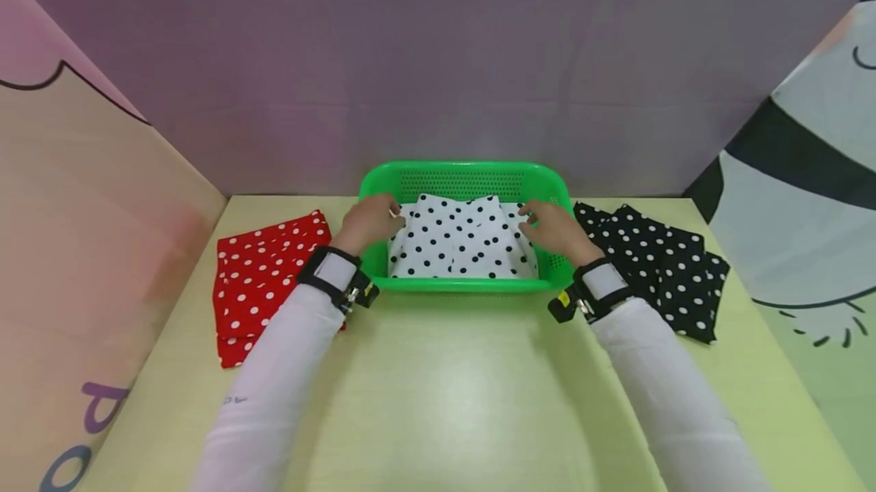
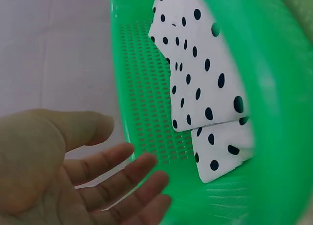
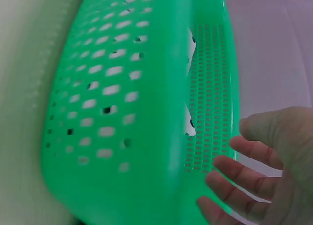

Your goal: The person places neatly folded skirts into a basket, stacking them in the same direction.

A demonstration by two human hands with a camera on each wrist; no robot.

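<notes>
A green perforated plastic basket (image 1: 465,174) stands at the back middle of the table. In it lies a folded white cloth with black dots (image 1: 460,239), also seen as the dotted cloth (image 2: 205,83) in the left wrist view. My left hand (image 1: 369,221) hovers over the basket's left rim with relaxed fingers (image 2: 117,173) and holds nothing. Over the right rim is my right hand (image 1: 556,230), its fingers (image 3: 244,178) spread and empty beside the basket wall (image 3: 142,112).
A folded red cloth with white dots (image 1: 263,279) lies left of the basket. To the right lies a black cloth with white dots (image 1: 657,264). Printed panels wall in the pale green table (image 1: 445,393) on the left, back and right.
</notes>
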